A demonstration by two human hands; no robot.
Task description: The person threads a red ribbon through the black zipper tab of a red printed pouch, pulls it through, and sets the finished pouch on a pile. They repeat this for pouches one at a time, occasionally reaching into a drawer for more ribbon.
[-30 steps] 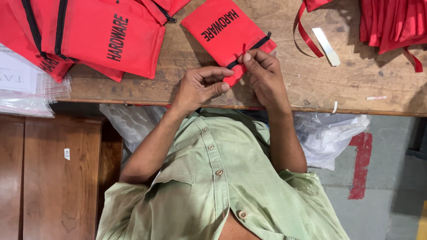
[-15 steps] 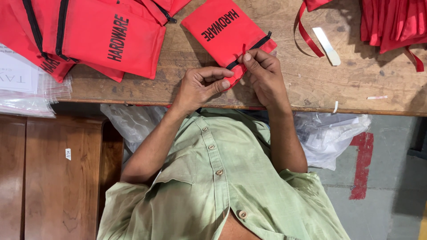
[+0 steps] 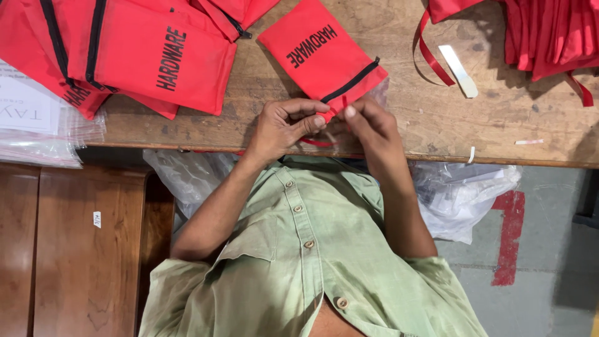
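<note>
Left hand (image 3: 284, 128): fingers pinched on the near corner of the red zip pouch (image 3: 321, 56).
Right hand (image 3: 374, 128): fingertips clamped on the same corner.
Pouch: flat on the wooden table (image 3: 437, 125), near its edge.
Beside: pile of red pouches (image 3: 137, 56), left.

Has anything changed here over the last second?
Barely. Both hands, left and right, still pinch the corner of the red pouch by its zipper, with only tiny finger shifts. The pouch, the pile of pouches, the ribbon and the table stayed put.
</note>
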